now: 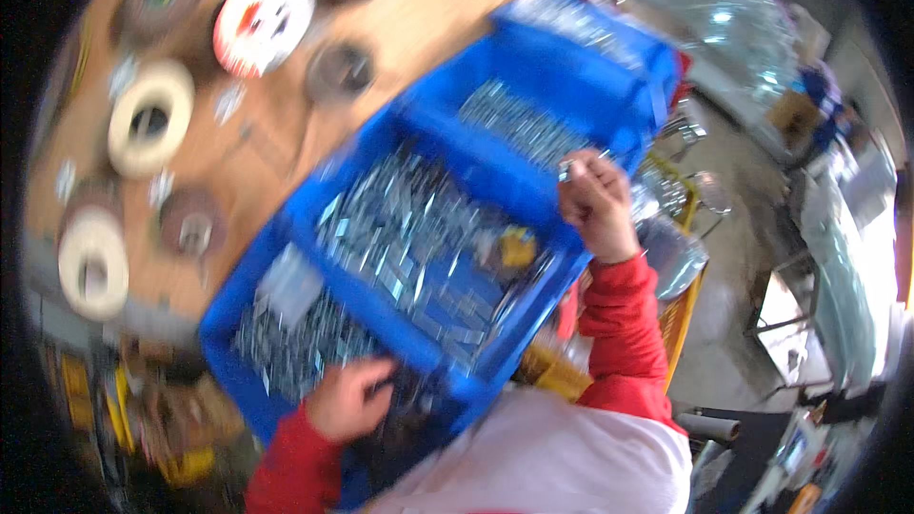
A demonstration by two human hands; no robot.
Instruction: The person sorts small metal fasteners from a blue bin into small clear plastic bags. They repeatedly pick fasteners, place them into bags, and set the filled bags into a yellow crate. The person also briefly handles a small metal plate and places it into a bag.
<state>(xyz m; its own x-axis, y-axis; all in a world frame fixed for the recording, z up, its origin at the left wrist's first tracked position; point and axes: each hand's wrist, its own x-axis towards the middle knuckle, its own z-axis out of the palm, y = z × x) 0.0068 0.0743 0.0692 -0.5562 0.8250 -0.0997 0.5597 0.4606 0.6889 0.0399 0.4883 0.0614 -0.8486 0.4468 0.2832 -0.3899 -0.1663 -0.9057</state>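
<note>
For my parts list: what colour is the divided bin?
Blue bin, clearest in the head view.

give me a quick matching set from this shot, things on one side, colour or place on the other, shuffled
Things:
1. divided bin
2. left hand
3. right hand
4. round disc with red markings

Places or colours:
A. white, on the wooden table, top left
B. at the bin's near corner, among dark metal parts
C. blue, filled with silvery metal pieces
D. at the bin's right edge, pinching a small silvery piece

Pairs: 1-C, 2-B, 3-D, 4-A
</note>
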